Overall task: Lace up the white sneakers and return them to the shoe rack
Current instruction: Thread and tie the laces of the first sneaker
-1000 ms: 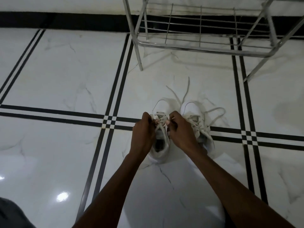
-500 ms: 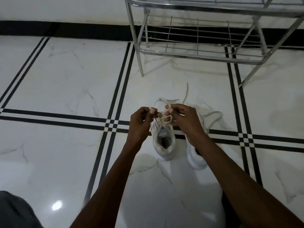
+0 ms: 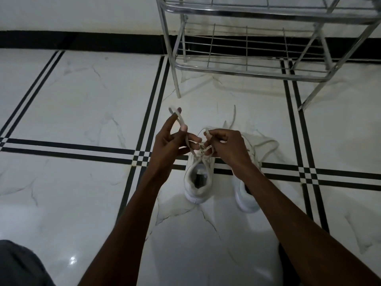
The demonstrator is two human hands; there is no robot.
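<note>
Left hand (image 3: 169,144): your fingers (image 3: 184,127) pinch a raised loop of lace (image 3: 179,119) above the floor (image 3: 82,112).

Left sneaker (image 3: 198,182): on the floor below both hands, laced through its eyelets, judged mid-tie.

Right hand (image 3: 228,147): closed on the other lace end over the same shoe.

Right sneaker (image 3: 246,200): beside the first, mostly hidden by your forearm; its laces trail loose, so tying likely remains.

Shoe rack (image 3: 247,69): visible shelves empty, top cut off; returning not yet done.
</note>
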